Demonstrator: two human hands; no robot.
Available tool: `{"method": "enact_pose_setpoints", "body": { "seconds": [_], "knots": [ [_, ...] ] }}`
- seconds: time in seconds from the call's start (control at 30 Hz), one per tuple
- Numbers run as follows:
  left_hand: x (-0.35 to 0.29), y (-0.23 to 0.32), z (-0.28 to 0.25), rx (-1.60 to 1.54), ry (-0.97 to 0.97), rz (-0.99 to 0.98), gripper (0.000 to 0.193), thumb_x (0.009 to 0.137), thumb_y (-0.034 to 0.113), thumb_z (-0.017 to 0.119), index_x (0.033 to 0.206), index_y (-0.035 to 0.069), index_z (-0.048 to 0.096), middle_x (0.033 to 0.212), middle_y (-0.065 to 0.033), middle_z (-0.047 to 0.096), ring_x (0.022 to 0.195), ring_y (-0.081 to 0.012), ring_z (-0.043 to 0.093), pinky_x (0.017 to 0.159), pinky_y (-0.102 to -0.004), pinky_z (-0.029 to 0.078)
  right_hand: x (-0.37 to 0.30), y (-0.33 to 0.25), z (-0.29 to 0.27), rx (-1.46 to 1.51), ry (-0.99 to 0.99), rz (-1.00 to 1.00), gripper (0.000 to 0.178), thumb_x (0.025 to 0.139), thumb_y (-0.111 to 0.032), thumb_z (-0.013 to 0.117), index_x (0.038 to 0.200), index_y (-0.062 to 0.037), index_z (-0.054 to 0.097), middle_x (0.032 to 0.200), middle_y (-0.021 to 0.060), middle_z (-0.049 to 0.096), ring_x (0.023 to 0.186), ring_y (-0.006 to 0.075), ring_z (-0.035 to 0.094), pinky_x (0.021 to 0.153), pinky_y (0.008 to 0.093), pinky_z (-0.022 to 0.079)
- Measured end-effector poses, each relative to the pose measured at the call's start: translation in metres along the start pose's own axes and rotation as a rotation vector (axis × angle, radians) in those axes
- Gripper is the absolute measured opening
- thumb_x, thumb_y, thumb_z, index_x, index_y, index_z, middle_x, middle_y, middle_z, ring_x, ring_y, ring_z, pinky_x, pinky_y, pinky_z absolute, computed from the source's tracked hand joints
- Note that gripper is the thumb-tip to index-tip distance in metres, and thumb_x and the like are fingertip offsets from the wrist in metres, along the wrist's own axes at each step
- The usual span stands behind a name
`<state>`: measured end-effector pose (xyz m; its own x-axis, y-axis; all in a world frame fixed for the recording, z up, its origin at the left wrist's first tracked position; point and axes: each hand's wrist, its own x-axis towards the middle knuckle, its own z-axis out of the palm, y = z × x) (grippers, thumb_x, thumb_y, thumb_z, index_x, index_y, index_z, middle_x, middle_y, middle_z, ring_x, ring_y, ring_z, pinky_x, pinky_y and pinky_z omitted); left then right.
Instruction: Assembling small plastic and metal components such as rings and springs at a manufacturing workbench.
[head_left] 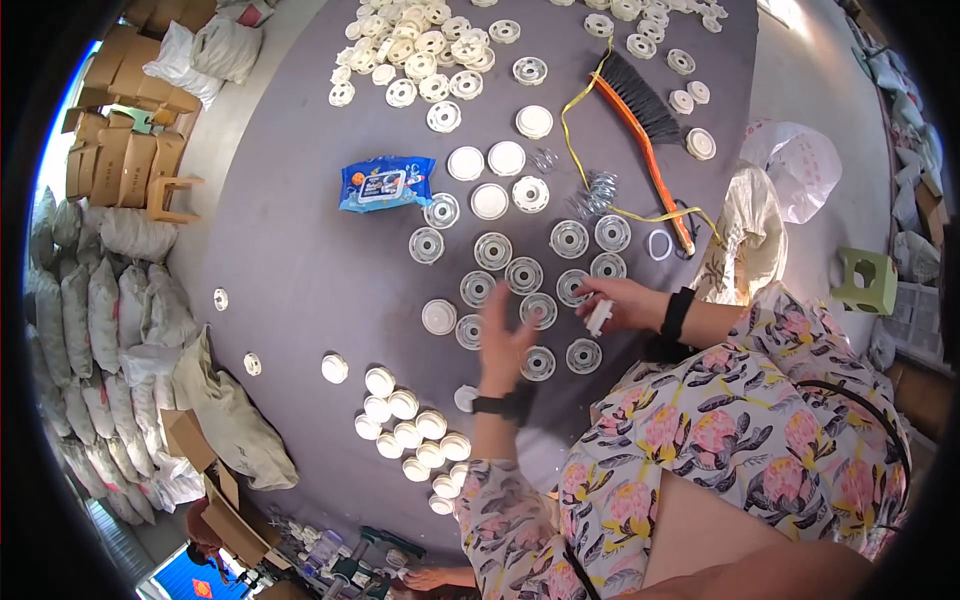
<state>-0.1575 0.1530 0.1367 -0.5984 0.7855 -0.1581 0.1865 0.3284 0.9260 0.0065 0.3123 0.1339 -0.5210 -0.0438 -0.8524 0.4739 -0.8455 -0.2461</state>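
My left hand point(505, 345) hovers over the table with its fingers apart and somewhat blurred, holding nothing that I can see. My right hand point(628, 303) grips a white round plastic piece point(599, 318), turned nearly edge-on. Around and beneath my hands lie several round pieces with grey ringed faces, such as one point(524, 275) just beyond my left hand and one point(584, 356) nearer me. A white-faced disc point(438, 317) lies left of my left hand. Partly hidden by my left wrist is another white piece point(466, 398).
White wheel-like pieces point(420, 65) are heaped at the far side; assembled ones point(407, 434) cluster near left. A blue wipes pack point(387, 184), a black-bristled brush point(645, 145), a metal spring coil point(597, 193) and yellow cord lie on the table. Another person's hand point(440, 578) shows at bottom.
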Motion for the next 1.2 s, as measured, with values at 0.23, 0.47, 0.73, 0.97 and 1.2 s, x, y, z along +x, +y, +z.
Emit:
{"method": "enact_pose_setpoints", "body": {
  "seconds": [0.23,0.47,0.73,0.97,1.2],
  "knots": [
    [-0.008,0.051,0.044,-0.171,-0.320,0.026,0.044,0.078,0.010,0.066,0.119,0.003,0.050,0.118,-0.0142,0.053,0.108,-0.0271,0.052,0.090,-0.0331,0.043,0.036,-0.008,0.013,0.098,-0.010,0.000,0.051,0.090,-0.054,0.035,0.104,-0.0083,0.053,0.091,0.0090,0.058,0.083,0.0216,0.057,0.068,0.0386,0.049],
    [0.074,-0.028,-0.025,0.120,0.286,-0.071,0.048,0.076,0.016,0.069,0.117,-0.001,0.049,0.113,-0.0178,0.055,0.102,-0.0291,0.055,0.088,-0.0351,0.042,-0.003,-0.034,-0.015,0.023,0.035,-0.136,0.056,0.092,-0.054,0.030,0.109,-0.0057,0.052,0.090,0.0067,0.057,0.073,0.0171,0.056,0.063,0.0334,0.048],
    [0.138,-0.084,-0.059,0.453,0.296,-0.059,0.049,0.079,0.020,0.066,0.119,-0.002,0.047,0.113,-0.0216,0.054,0.108,-0.0357,0.050,0.094,-0.0385,0.039,-0.063,-0.031,-0.134,0.171,0.491,-0.353,0.052,0.093,-0.051,0.029,0.110,-0.0077,0.053,0.084,0.0047,0.058,0.066,0.0130,0.052,0.060,0.0282,0.044],
    [0.113,-0.061,-0.042,0.662,0.388,0.010,0.049,0.081,0.018,0.063,0.121,-0.003,0.045,0.128,-0.0252,0.040,0.118,-0.0398,0.039,0.098,-0.0449,0.034,-0.088,0.022,-0.259,0.321,0.893,-0.485,0.043,0.092,-0.045,0.036,0.088,-0.0075,0.057,0.069,0.0013,0.051,0.057,0.0128,0.047,0.055,0.0276,0.042],
    [0.048,-0.001,0.034,0.500,0.127,0.130,0.040,0.081,0.012,0.062,0.116,-0.002,0.049,0.127,-0.0232,0.042,0.119,-0.0384,0.040,0.099,-0.0438,0.033,0.017,0.178,-0.522,-0.954,1.368,-0.238,0.035,0.091,-0.033,0.043,0.103,-0.0057,0.060,0.096,0.0101,0.063,0.094,0.0255,0.058,0.077,0.0392,0.048]
  ]
}}
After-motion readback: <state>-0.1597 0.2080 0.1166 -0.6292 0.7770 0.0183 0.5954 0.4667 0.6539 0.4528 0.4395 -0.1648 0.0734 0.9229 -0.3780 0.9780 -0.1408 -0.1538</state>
